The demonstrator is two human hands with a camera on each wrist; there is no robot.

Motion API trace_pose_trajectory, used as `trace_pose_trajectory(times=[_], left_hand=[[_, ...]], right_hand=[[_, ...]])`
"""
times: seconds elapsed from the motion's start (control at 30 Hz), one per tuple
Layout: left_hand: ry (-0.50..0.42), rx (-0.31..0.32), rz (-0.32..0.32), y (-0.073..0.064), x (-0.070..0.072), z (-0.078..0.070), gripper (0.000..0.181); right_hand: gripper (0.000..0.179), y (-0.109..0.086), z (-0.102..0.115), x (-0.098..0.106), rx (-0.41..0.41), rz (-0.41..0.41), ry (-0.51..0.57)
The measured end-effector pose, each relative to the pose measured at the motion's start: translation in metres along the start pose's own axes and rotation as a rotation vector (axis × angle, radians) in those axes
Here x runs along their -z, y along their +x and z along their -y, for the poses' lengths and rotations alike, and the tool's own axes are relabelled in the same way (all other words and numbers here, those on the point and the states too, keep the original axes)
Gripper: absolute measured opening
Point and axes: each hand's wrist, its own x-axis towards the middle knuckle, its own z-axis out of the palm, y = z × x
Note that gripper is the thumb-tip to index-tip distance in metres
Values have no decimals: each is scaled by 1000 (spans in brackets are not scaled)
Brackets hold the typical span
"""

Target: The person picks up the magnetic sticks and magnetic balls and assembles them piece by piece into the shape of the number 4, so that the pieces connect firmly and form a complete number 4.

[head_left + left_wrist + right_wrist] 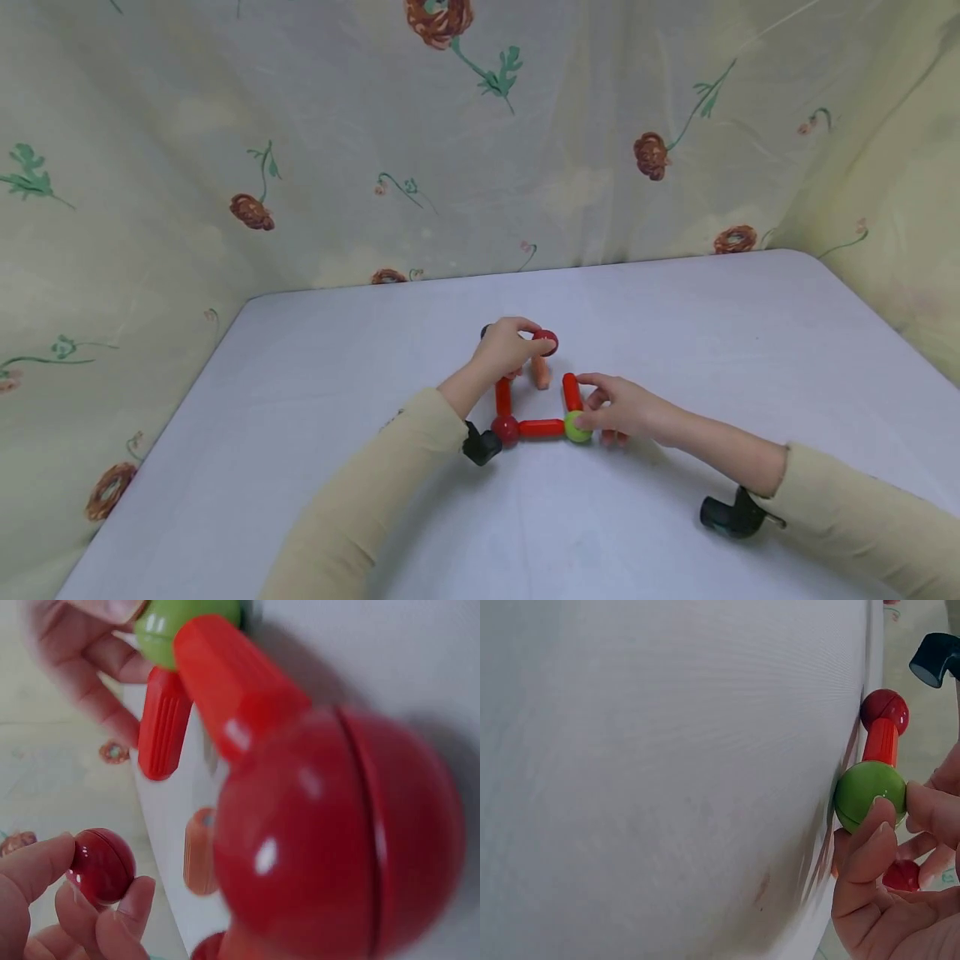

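My left hand (501,348) pinches a glossy red ball (101,866) between thumb and fingers, raised above the table. Below that ball lies a loose orange rod (541,373). My right hand (621,405) grips a green ball (866,793), a corner of a frame lying on the table. From it one red rod (542,428) runs to a second red ball (322,832) at the near left corner. Another red rod (572,392) points away from the green ball, its far end bare. A third red rod (503,398) leads from the corner ball toward my left hand, which hides its far end.
A dark round thing (484,331) shows partly behind my left hand. Black wrist cameras (481,444) hang below both sleeves, the left one close to the corner ball. The white-covered table (337,433) ends at a flower-patterned curtain (322,167).
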Motion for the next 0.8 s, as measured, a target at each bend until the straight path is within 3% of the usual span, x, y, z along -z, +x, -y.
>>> trace_pose_trajectory(times=[0.2, 0.8], left_hand=[[49, 26, 38, 1, -12, -6, 44], [115, 82, 32, 1, -28, -15, 39]], right_hand=[[71, -1, 1, 0, 20, -3, 5], [69, -2, 0, -1, 35, -6, 3]])
